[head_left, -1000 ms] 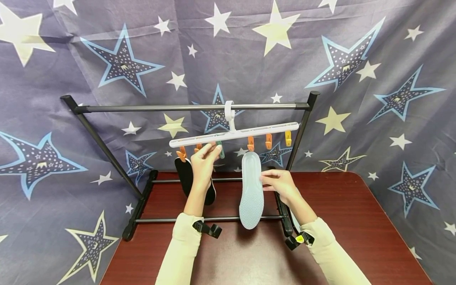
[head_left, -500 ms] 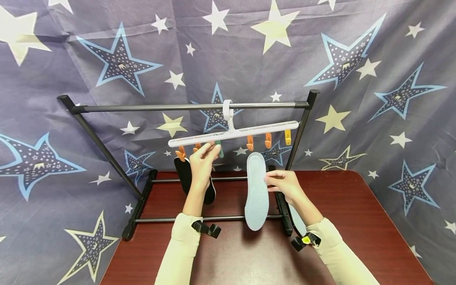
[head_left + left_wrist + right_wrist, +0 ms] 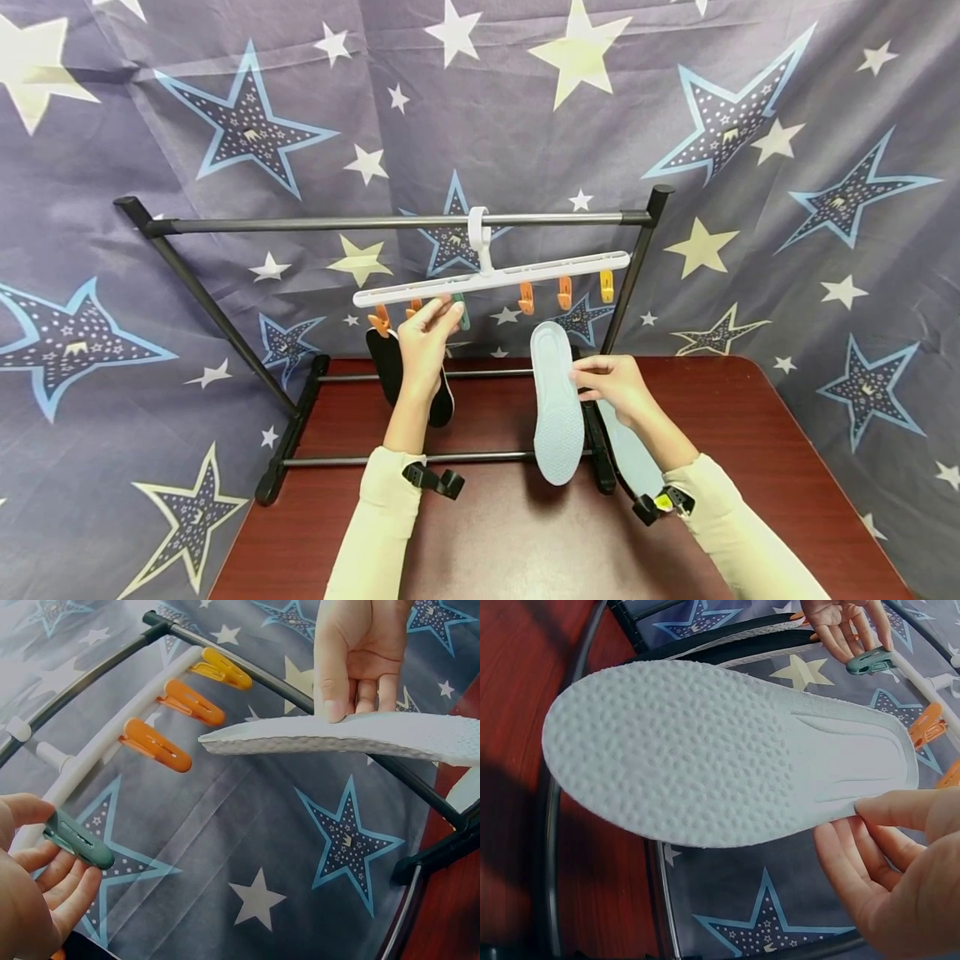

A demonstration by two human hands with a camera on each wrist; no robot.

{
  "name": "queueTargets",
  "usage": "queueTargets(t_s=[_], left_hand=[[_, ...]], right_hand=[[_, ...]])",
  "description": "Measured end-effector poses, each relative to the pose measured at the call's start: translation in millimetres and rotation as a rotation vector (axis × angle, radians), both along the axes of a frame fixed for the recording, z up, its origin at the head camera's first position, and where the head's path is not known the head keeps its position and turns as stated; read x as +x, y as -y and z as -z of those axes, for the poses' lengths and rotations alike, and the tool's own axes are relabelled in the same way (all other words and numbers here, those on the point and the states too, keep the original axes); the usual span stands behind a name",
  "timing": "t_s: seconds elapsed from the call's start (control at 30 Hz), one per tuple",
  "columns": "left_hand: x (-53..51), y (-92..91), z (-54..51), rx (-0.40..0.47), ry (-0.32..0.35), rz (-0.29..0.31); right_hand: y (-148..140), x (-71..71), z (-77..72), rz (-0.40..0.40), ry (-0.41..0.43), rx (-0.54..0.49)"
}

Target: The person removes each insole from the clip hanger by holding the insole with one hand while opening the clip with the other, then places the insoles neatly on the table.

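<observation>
My right hand (image 3: pixel 611 387) pinches the edge of a pale blue insole (image 3: pixel 558 408) near its heel. The insole hangs upright, heel up, just below the orange clips (image 3: pixel 527 298) and apart from them. At the middle of a white clip hanger (image 3: pixel 517 275), my left hand (image 3: pixel 425 342) pinches the top of a green clip (image 3: pixel 79 840) between thumb and fingers. Nothing sits in that clip's jaws. Black insoles (image 3: pixel 385 358) hang at the hanger's left, partly hidden behind my left hand and forearm. The hanger tilts, left end lower.
The hanger hooks over a dark metal rack's top bar (image 3: pixel 337 224). A yellow clip (image 3: pixel 607 286) is at its right end. Another pale insole (image 3: pixel 633 454) lies on the red-brown table (image 3: pixel 720 433), beside the rack's right foot and partly behind my right forearm. A star-patterned cloth hangs behind.
My right hand has moved right with the pale blue insole, away from below the orange clip. My left hand stays at the green clip. More of the insole on the table shows.
</observation>
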State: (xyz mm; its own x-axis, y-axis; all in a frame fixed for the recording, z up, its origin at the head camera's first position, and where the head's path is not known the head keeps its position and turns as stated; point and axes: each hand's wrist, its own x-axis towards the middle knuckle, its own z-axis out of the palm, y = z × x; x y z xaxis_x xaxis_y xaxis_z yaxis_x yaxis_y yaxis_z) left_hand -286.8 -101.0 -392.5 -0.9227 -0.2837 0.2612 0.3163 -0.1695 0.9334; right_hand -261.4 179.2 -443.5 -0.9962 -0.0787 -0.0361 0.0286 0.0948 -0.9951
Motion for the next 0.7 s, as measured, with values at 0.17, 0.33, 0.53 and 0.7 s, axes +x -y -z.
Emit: queueTargets(t_s=[0.17,0.33,0.53,0.7], left_hand=[[0.0,-0.5,-0.4,-0.005,-0.006,-0.001],[1.3,-0.8,-1.4,0.002,-0.015,0.001],[1.8,-0.2,-1.1,0.005,-0.010,0.007],[1.9,-0.6,-0.6,0.009,-0.011,0.011]], right_hand=[[-7.3,-0.3,-1.3,0.005,-0.005,0.035],[-15.3,3.2,-5.4,0.017,-0.010,0.058],[-26.5,5.9,-5.7,0.028,-0.028,0.065],[-36.9,9.4,-4.7,0.016,-0.086,0.031]])
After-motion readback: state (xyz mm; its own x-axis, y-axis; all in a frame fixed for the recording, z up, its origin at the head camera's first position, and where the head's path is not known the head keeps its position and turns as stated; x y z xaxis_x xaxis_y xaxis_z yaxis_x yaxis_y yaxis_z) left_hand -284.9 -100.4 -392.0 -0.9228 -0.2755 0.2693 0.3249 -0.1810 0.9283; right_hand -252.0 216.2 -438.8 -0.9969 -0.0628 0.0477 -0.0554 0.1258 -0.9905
